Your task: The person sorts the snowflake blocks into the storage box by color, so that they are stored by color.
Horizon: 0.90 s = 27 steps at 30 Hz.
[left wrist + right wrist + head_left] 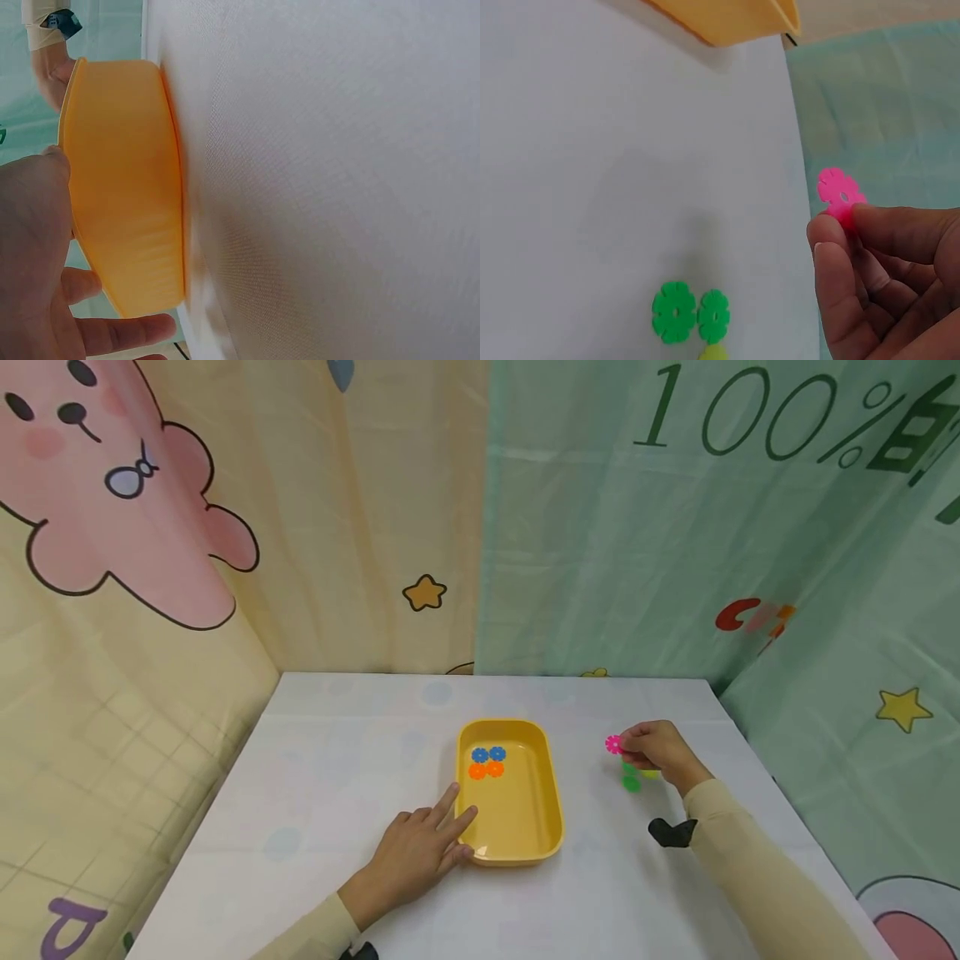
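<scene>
My right hand (660, 753) pinches a pink flower-shaped disc (840, 193) between thumb and fingertips, up off the table at the right. Below it on the cloth lie two green flower discs (674, 313) side by side, with part of a yellow one (714, 352) close by. My left hand (416, 853) rests at the left rim of a yellow tray (557, 810), its fingers spread and touching the edge. Inside the tray, near its far left part, two blue flower discs (480, 755) sit just behind two orange ones (495, 769).
A white cloth (322, 760) covers the table, whose far edge meets hanging curtains (360, 527) with printed figures. Dark bands (672, 833) show near both wrists.
</scene>
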### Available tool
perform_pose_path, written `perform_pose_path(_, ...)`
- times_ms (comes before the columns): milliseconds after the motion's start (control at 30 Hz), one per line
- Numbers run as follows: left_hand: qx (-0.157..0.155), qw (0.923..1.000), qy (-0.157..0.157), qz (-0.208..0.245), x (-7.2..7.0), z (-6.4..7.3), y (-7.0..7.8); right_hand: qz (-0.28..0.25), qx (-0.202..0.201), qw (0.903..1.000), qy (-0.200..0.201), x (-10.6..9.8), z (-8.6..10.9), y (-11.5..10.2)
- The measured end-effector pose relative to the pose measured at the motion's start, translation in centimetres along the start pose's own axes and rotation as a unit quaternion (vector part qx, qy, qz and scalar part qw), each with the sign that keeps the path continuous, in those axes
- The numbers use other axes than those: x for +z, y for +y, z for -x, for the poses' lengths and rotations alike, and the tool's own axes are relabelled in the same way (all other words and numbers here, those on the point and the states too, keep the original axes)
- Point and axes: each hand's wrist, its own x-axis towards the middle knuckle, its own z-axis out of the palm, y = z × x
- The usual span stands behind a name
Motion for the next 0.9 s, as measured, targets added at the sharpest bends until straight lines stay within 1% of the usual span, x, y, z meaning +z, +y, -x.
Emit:
perform_pose_path(300,0.002,0.9999,0.004,-0.01,0.0,-0.1,-0.2,-0.028,-0.001,0.9995,-0.016,2.5,-0.7,-2.9)
perform_pose_path(467,-0.001,1.0,0.001,-0.01,0.2,-0.1,-0.2,-0.035,-0.016,0.9991,-0.016,3.8,-0.7,-4.4)
perform_pose_path(633,0.0,1.0,-0.008,-0.006,0.5,0.0,-0.1,-0.031,-0.018,0.9991,-0.024,5.1,-0.6,-5.4)
perform_pose_path(900,-0.001,0.9999,-0.004,-0.01,0.6,0.0,-0.1,-0.037,-0.036,0.998,-0.035,7.4,-0.7,-6.3)
